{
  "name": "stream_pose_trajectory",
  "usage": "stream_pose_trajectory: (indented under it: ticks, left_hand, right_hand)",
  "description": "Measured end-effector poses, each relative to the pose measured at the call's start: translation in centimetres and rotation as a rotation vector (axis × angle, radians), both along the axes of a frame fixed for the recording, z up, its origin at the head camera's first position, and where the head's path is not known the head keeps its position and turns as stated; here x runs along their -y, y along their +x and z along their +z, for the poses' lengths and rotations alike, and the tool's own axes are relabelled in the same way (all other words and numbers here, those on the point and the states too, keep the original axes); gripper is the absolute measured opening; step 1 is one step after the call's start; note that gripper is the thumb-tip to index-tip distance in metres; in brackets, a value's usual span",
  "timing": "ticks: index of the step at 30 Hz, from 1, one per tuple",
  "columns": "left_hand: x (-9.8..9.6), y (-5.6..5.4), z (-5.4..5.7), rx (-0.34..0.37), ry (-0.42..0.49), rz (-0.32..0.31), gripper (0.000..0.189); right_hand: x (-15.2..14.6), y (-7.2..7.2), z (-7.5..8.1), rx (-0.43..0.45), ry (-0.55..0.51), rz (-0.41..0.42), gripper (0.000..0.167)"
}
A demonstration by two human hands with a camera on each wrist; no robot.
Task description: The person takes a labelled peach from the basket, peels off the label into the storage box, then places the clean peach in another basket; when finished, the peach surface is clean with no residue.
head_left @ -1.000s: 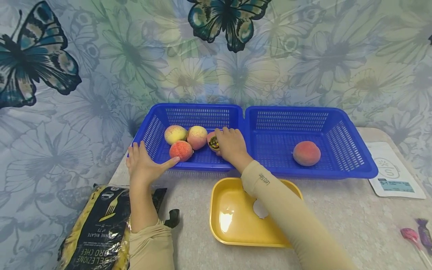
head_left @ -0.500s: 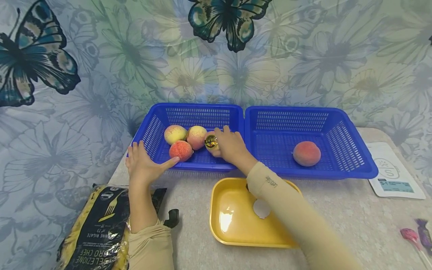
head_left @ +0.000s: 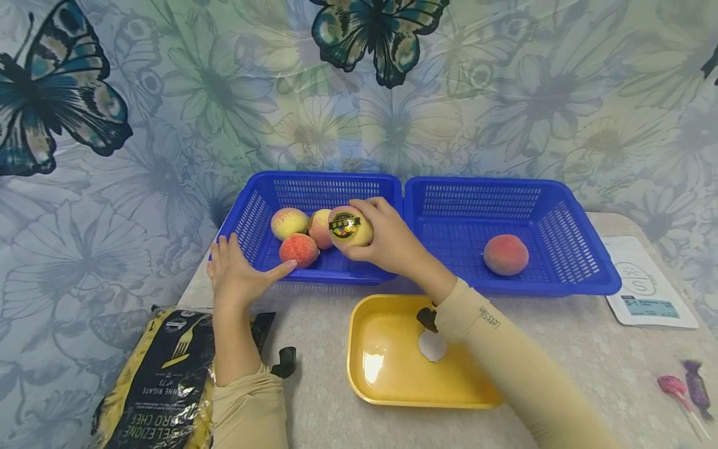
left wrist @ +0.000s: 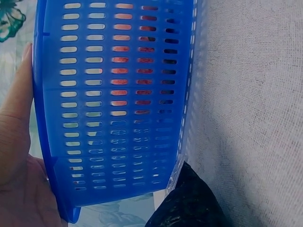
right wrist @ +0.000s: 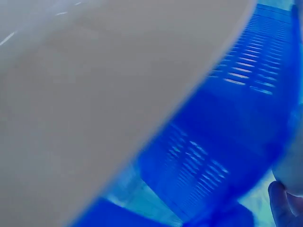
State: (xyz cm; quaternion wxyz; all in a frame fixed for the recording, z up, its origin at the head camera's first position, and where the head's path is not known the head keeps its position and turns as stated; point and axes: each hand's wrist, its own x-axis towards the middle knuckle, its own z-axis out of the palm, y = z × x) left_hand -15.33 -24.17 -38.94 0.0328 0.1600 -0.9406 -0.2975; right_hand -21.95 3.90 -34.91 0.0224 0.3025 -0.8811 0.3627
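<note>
My right hand (head_left: 389, 243) grips a pale yellow peach (head_left: 352, 229) with a black-and-gold sticker, raised over the left blue basket (head_left: 336, 177). Below it in that basket lie a yellow-pink peach (head_left: 288, 223), a red peach (head_left: 299, 251) and another peach (head_left: 318, 228), partly hidden behind the held one. With fingers spread and straight, my left hand (head_left: 238, 277) rests at the basket's left front corner; the left wrist view has the palm along the rim (left wrist: 40, 118). Only fingertips (right wrist: 279, 201) of the right hand show at the right wrist view's edge.
Beside it, a second blue basket (head_left: 449, 249) holds one peach (head_left: 506, 254). A yellow tray (head_left: 387, 380) sits in front, with a white round piece (head_left: 432, 347) in it. A pasta bag (head_left: 162, 386) lies left; a white packet (head_left: 650, 284), lollipop (head_left: 671, 385) and wrapped candy (head_left: 697, 386) lie right.
My right hand has lifted the stickered peach up from the left basket's floor and turned its sticker further into view. My left hand stays at the basket's corner.
</note>
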Motion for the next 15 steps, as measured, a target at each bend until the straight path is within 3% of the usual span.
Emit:
stream_pose_trajectory:
  ticks: [5, 15]
  left_hand:
    - [0.0, 0.0, 0.0, -0.004, 0.001, 0.004, 0.141]
    - [0.1, 0.1, -0.1, -0.011, 0.001, -0.008, 0.14]
  right_hand:
    - [-1.5, 1.1, 1.5, -0.041, -0.05, 0.044, 0.069]
    - [-5.7, 4.1, 2.8, 0.011, -0.087, -0.019, 0.081]
